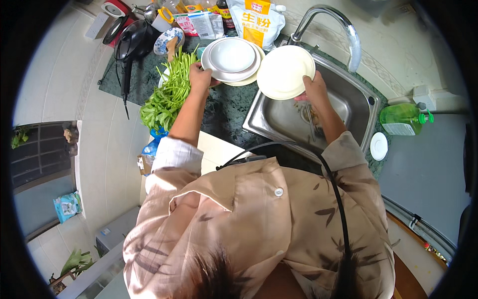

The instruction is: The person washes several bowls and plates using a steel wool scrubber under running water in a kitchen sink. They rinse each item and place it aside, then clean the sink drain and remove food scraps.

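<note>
In my right hand [317, 89] is a round cream plate [285, 73], gripped by its lower right rim over the left end of the steel sink [353, 80]. The thumb lies on top and the fingers are under it. My left hand [201, 76] grips the left edge of a white plate [227, 77], thumb on the rim. A small white bowl [232, 55] sits in that plate. Beneath it, part of another cream plate [244, 81] shows on the dark green stone counter [229, 106]. Chopsticks [310, 121] and food scraps lie in the sink.
Leafy green stems [173, 89] are heaped beside my left forearm. A black pan [136, 37] and a blue-patterned bowl [168, 39] stand at back left. Behind the plates is a starch bag [257, 22]. The chrome faucet [328, 11] arches above the sink; a green pump bottle [401, 119] lies to the right.
</note>
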`<state>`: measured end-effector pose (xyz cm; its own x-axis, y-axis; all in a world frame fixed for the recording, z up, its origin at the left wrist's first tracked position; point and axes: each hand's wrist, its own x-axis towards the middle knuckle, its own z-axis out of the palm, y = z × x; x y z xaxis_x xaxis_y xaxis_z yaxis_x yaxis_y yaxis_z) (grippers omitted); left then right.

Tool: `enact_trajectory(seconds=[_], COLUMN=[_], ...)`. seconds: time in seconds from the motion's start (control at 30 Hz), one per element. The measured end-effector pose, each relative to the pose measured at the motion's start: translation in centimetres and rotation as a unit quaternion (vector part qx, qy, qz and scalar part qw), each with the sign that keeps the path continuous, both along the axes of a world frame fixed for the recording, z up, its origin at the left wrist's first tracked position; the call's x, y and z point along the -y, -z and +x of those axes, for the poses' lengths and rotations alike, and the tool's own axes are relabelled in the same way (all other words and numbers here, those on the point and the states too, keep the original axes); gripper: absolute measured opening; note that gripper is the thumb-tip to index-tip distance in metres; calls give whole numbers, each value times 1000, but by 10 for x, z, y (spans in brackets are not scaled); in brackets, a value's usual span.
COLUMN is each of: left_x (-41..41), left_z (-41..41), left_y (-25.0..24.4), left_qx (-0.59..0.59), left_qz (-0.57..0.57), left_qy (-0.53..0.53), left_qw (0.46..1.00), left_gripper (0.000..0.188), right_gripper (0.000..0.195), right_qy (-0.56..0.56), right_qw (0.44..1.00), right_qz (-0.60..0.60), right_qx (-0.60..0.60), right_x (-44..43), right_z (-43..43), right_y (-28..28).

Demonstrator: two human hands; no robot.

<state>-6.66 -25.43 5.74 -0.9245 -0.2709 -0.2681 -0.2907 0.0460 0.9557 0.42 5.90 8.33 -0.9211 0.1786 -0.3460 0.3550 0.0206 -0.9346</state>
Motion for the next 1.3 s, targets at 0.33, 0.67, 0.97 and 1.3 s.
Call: enact_trajectory(seconds=[0.33,0.67,0.97,1.3], left_x=[32,16,9,-4], left_z=[14,4,-7,-14], left_y=[-34,-14,37,42], left_qx=[-21,14,22,41], left_qz=[38,85,78,-8], left_qy=[-45,-41,-15,57], left_qw=[998,995,997,998], left_gripper=[69,64,59,63], right_gripper=[33,42,45,18], right_qy=[-50,29,-79,62], right_qw=[996,996,971,987], right_qz=[-66,82,225,124], right_qx=[23,36,7,79], right_x=[80,117,110,-97], right_z=[-73,-94,-86,32], right_y=[45,63,84,215])
